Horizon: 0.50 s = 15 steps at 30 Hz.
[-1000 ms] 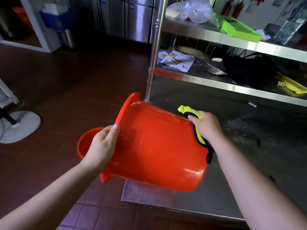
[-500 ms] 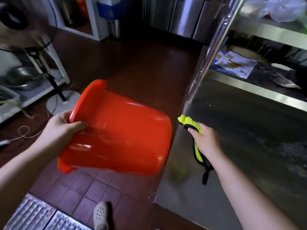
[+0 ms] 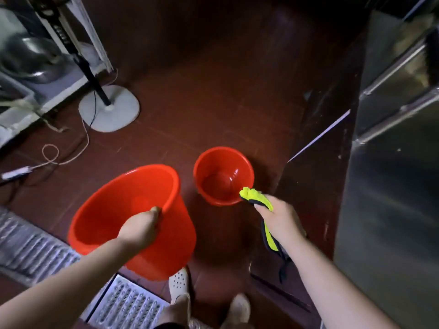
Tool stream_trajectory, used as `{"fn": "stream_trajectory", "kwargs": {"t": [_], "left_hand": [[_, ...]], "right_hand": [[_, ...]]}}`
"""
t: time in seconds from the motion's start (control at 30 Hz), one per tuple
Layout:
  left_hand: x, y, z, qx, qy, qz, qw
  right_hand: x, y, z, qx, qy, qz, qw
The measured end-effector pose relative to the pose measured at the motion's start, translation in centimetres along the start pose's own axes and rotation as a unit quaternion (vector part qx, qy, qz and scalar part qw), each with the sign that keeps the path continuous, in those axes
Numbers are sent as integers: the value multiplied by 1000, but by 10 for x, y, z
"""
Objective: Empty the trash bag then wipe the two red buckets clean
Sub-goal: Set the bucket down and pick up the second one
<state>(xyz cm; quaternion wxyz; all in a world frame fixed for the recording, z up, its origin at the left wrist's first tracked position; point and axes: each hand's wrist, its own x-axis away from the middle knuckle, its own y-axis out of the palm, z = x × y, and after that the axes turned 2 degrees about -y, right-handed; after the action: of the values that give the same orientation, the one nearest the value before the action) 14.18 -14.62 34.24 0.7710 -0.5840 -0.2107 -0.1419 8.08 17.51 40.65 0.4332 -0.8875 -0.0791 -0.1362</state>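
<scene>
- Holding the larger red bucket (image 3: 133,217) by its near rim, the left hand (image 3: 140,230) has its fingers curled over the edge, and the bucket hangs above the floor with its mouth tilted toward 11 o'clock.
- The right hand (image 3: 279,220) grips a yellow-green cloth with black trim (image 3: 257,198); one end sticks out past the fingers toward 10 o'clock, and the other end hangs down below the wrist.
- The smaller red bucket (image 3: 223,175) stands upright on the dark red tiled floor (image 3: 213,103), mouth up and with nothing visible inside.
- From the cloth grip, this small bucket lies at about 10 o'clock, with the cloth tip already over its near rim; whether they touch I cannot tell.
- The right hand is clearly the nearer one to it, while the left is busy with the big bucket.
- My judgement: the next wipe belongs to the small bucket, and the cloth must go down and forward into its mouth.
- No trash bag is in view.
</scene>
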Motion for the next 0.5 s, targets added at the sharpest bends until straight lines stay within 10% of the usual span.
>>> {"fn": "stream_trajectory", "kwargs": {"t": [0.5], "left_hand": [[-177,218,-61,-70,8,7,998]], "right_hand": [[-141,214,128,54,49,-103,992]]}}
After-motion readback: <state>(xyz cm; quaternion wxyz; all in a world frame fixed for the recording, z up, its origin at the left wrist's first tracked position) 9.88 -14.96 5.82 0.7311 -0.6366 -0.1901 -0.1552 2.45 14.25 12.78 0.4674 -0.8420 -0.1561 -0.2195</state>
